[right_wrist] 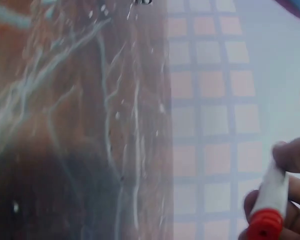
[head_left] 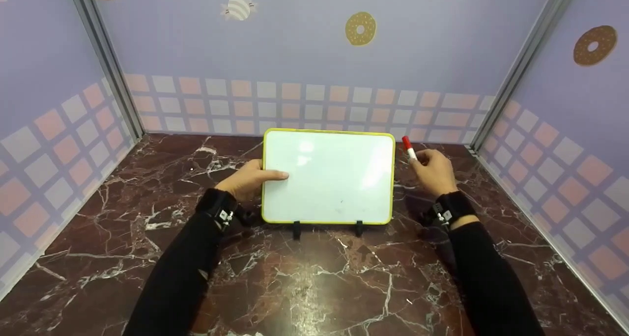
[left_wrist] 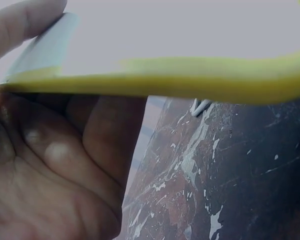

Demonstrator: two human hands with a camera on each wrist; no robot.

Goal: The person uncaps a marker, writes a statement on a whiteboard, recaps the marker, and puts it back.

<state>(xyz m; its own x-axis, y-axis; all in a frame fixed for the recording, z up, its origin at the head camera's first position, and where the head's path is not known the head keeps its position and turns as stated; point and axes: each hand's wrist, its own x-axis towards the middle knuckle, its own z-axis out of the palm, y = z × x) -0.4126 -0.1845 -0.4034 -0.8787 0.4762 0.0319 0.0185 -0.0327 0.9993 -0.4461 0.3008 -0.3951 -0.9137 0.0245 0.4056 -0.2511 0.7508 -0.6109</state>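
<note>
A small whiteboard [head_left: 328,179] with a yellow frame stands upright on two black feet on the table. My left hand [head_left: 250,180] grips its left edge, thumb on the white face and fingers behind. In the left wrist view the yellow edge [left_wrist: 190,85] of the board crosses above the palm [left_wrist: 55,185]. To the right of the board my right hand [head_left: 435,171] pinches a marker [head_left: 409,148] with a white barrel and a red cap. The right wrist view shows the marker [right_wrist: 272,200] between thumb and fingers, its red end toward the camera.
The tabletop [head_left: 314,287] is dark red marbled stone. Lilac wall panels [head_left: 304,46] with printed sweets and pink and white squares enclose the back and sides. Metal corner posts [head_left: 105,56] stand at the back corners.
</note>
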